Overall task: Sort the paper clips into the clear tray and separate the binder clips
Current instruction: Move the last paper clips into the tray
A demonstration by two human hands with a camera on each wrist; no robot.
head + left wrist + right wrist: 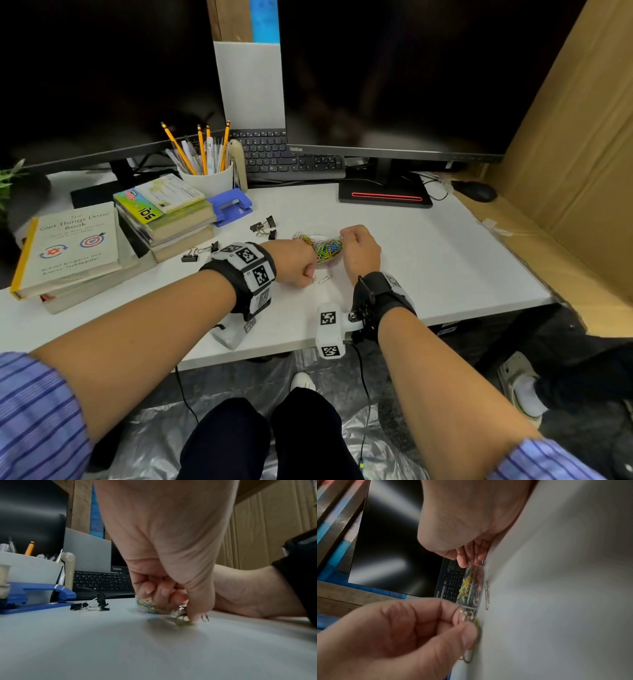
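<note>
A small clear tray [329, 263] full of coloured paper clips sits mid-desk between my hands. My left hand [311, 277] is at the tray's near-left side, thumb and fingers pinching a few paper clips [181, 620], one yellow-green, right at the desk surface. My right hand [344, 234] curls over the tray's right rim, and its fingertips [467, 559] hold the tray's edge [472, 586]. One silver paper clip [324, 279] lies loose on the desk in front of the tray. Black binder clips lie in one group [263, 226] behind the tray and another [200, 253] to the left.
A blue hole punch [231, 205], stacked books [164, 219] and a white pencil cup [205, 176] stand at the left. Keyboard [291, 157], monitor stand [385, 198] and mouse [476, 191] line the back. A cardboard wall [575, 154] closes the right side.
</note>
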